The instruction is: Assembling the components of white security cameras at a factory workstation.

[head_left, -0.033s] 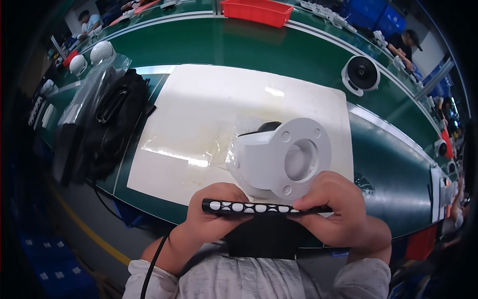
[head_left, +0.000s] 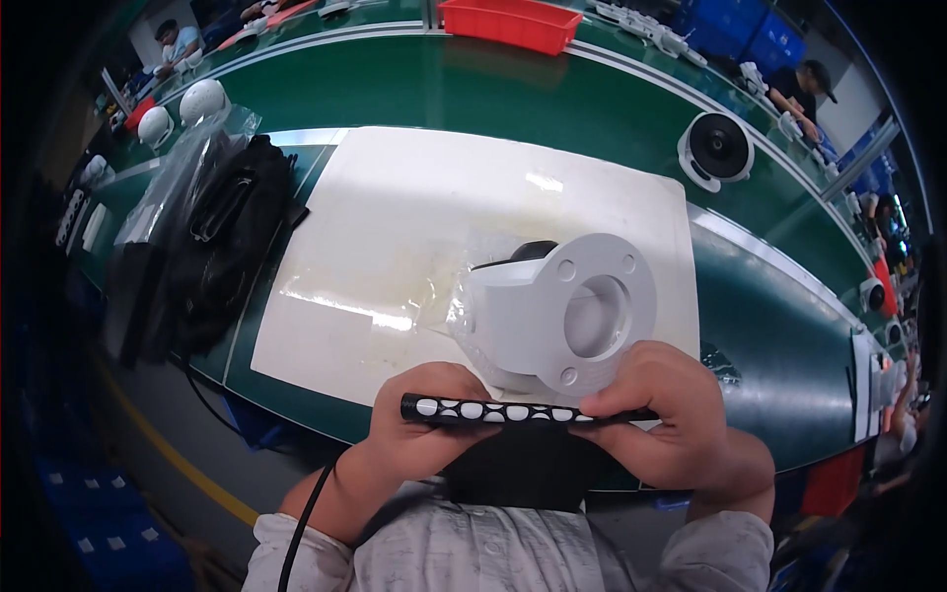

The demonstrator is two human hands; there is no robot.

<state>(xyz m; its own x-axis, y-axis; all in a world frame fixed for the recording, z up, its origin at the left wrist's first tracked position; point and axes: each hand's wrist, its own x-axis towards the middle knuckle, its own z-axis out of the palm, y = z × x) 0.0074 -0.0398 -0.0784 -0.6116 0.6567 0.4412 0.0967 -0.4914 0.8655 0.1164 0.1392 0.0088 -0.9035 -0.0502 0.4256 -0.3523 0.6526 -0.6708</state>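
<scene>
My left hand (head_left: 424, 414) and my right hand (head_left: 666, 405) are both closed on a thin black strip (head_left: 508, 411) marked with a row of white rounded spots. It lies level near the worktop's front edge, my thumbs pressing along its top. A black flat shape (head_left: 518, 469) shows below the strip; whether the two are joined I cannot tell. Just beyond my hands, a white plastic housing (head_left: 513, 321) rests on the pale sheet (head_left: 395, 217), its round flange with a large hole turned toward me. Clear film clings to its left side. My right fingers are close to the flange's lower rim.
A black cloth bundle (head_left: 237, 207) and clear plastic bags (head_left: 163, 187) lie at the left. White domed units (head_left: 202, 101) stand behind them. On the green belt are a white unit with a black round front (head_left: 717, 148) and a red bin (head_left: 510, 25). Other people work farther off.
</scene>
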